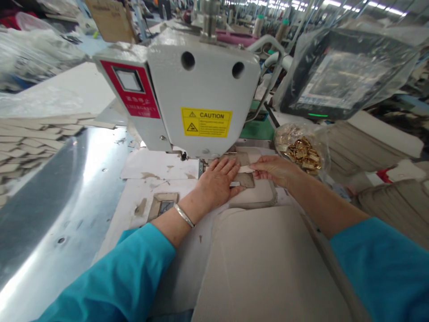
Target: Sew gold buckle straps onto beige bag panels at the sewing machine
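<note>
My left hand (217, 183) lies flat, fingers stretched out, on a beige panel (261, 194) under the head of a white sewing machine (204, 85). Between the thumb and fingers of my right hand (273, 171) is the end of a narrow pale strip (246, 169). The strip's other end reaches to my left fingertips, over a cut-out in a grey-brown template on the panel. In front of the panel lies a larger stack of beige pieces (268, 264). What sits beneath my left palm is hidden.
A plastic bag of gold metal fittings (303, 154) stands right of the machine, below a plastic-wrapped control screen (342, 76). Beige strips (30, 143) are piled at the left beside a shiny metal table (67, 214). More stacked pieces (395, 210) lie at the right.
</note>
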Motion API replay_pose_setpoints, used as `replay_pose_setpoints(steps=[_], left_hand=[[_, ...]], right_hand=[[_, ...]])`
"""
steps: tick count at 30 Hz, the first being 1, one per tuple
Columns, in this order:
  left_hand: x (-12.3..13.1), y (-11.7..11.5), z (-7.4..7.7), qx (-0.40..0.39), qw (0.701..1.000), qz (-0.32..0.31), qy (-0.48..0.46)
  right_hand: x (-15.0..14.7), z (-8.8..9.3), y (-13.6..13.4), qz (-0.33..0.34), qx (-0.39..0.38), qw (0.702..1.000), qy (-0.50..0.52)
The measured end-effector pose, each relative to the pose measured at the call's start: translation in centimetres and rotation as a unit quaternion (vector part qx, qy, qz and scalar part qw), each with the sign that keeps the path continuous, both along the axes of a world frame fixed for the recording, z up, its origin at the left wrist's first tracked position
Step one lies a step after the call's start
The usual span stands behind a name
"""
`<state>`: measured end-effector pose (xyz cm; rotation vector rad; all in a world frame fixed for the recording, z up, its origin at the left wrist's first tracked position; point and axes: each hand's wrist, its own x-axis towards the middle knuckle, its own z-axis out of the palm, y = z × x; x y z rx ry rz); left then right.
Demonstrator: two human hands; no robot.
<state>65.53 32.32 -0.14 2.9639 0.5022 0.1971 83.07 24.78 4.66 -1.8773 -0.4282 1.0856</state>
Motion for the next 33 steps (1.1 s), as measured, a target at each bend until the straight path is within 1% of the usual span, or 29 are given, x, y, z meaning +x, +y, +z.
replay_pose_setpoints(steps=[3,5,7,9,11,13,14,18,19,20,22,24,26,29,33], left_hand=[[0.0,0.0,0.1,0.002,1.000,0.000,-0.001],[0.0,0.0,0.1,0.003,1.000,-0.003,-0.001],[0.0,0.1,0.0,0.005,1.000,-0.005,-0.002],[-0.1,0.1,0.0,0.008,1.000,-0.006,-0.006],[-0.2,0.2,-0.1,0.009,1.000,-0.004,-0.008],[-0.1,0.0,-0.1,0.014,1.000,-0.001,-0.008],[0.1,-0.2,-0.1,0.018,1.000,-0.010,-0.008],[1.1,-1.3,-0.1,0.046,0.994,-0.093,-0.017],[1.2,-1.6,0.0,0.051,0.994,-0.098,-0.022],[1.2,-1.7,0.1,0.054,0.994,-0.088,-0.028],[0.3,-1.8,0.4,0.057,0.997,-0.044,-0.033],[-1.2,-1.6,0.6,0.066,0.997,0.005,-0.028],[-2.9,-1.3,0.8,0.086,0.995,0.039,-0.018],[-4.3,-1.2,0.6,0.121,0.991,0.062,-0.014],[-4.2,-1.2,0.2,0.131,0.990,0.057,-0.019]], right_hand=[[0.0,-0.4,0.0,0.005,0.006,1.000,-0.021],[0.1,-1.0,0.0,0.015,0.003,0.998,-0.056],[0.4,-1.6,0.1,0.032,-0.020,0.993,-0.115],[0.7,-2.1,0.1,0.058,-0.054,0.980,-0.184],[0.9,-2.3,0.1,0.086,-0.085,0.967,-0.225],[1.0,-2.1,0.1,0.106,-0.103,0.964,-0.221],[1.0,-1.9,0.0,0.112,-0.106,0.966,-0.206],[0.7,-1.3,-0.2,0.112,-0.104,0.977,-0.152],[0.6,-1.3,-0.2,0.110,-0.102,0.978,-0.148],[0.7,-1.3,-0.2,0.109,-0.099,0.978,-0.147],[0.8,-1.7,-0.3,0.110,-0.090,0.978,-0.151],[1.1,-2.1,-0.3,0.114,-0.087,0.977,-0.158],[1.2,-2.3,-0.4,0.120,-0.085,0.976,-0.163],[1.0,-2.1,-0.5,0.123,-0.079,0.977,-0.156],[0.7,-0.9,-0.4,0.132,-0.109,0.979,-0.114]])
